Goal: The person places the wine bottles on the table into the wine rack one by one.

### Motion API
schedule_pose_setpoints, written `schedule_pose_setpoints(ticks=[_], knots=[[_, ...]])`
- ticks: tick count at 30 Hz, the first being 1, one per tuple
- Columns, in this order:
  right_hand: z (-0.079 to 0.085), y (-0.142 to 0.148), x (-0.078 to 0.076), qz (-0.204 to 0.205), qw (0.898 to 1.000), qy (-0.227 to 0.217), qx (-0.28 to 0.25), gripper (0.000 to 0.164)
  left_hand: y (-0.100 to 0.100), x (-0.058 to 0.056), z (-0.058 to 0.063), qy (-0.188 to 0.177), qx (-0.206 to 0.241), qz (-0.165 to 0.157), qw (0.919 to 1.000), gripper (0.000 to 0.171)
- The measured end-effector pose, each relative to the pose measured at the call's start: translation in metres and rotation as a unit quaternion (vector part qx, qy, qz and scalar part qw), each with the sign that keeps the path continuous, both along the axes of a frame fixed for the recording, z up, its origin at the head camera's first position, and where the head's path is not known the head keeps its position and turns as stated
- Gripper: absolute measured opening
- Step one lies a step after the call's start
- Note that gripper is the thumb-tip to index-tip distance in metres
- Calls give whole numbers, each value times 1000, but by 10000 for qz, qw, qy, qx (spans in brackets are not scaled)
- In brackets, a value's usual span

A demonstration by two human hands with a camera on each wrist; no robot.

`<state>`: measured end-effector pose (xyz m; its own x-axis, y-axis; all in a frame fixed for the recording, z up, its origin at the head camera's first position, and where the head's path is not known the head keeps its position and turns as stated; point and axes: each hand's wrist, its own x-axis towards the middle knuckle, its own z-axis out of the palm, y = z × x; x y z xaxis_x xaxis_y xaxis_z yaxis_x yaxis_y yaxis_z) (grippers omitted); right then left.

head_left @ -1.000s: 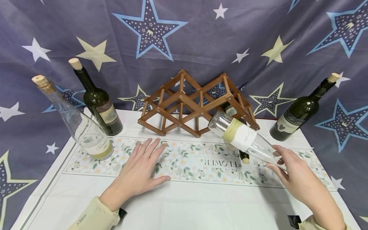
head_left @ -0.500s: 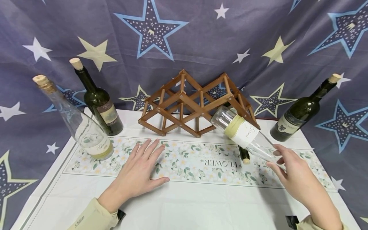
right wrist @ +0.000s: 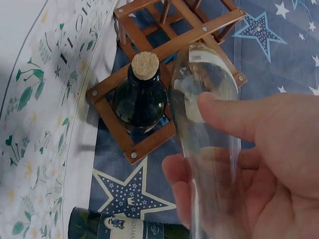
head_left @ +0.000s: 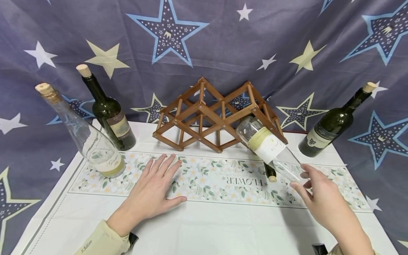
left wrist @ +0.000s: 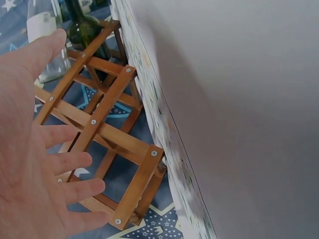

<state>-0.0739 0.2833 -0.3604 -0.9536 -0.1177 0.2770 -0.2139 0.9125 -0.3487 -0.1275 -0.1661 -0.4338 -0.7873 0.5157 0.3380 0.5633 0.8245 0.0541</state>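
Note:
My right hand grips a clear glass wine bottle by its neck, fingers curled round it. The bottle lies tilted in the air, its base at the right part of a folding wooden wine rack. Below it, the corked neck of a dark green bottle pokes out of the rack's low right opening; in the right wrist view this dark bottle sits inside the wooden frame. My left hand is held over the table with fingers spread and holds nothing; the left wrist view shows its bare palm.
At the left stand a corked clear bottle and a corked dark green bottle. Another dark green bottle stands to the rack's right. A floral runner crosses the white table. A star-patterned curtain hangs behind.
The clear bottle's base has shifted slightly right and up, against the rack's right opening. My right hand has drifted a little left with the neck. The left hand has barely moved.

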Motion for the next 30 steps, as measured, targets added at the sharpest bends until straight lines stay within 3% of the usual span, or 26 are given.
schedule_pose_setpoints(ticks=[8, 19, 30], knots=[[4, -9, 1, -7, 9998, -206, 61, 65, -1, 0, 1, 16, 11, -1, 10000, 105], [8, -24, 7, 518, 9968, -575, -213, 69, -2, 0, 0, 68, 15, 0, 10000, 106], [11, -38, 6, 598, 9958, -522, -465, 66, -2, 0, 3, -35, -13, 24, 10000, 105]])
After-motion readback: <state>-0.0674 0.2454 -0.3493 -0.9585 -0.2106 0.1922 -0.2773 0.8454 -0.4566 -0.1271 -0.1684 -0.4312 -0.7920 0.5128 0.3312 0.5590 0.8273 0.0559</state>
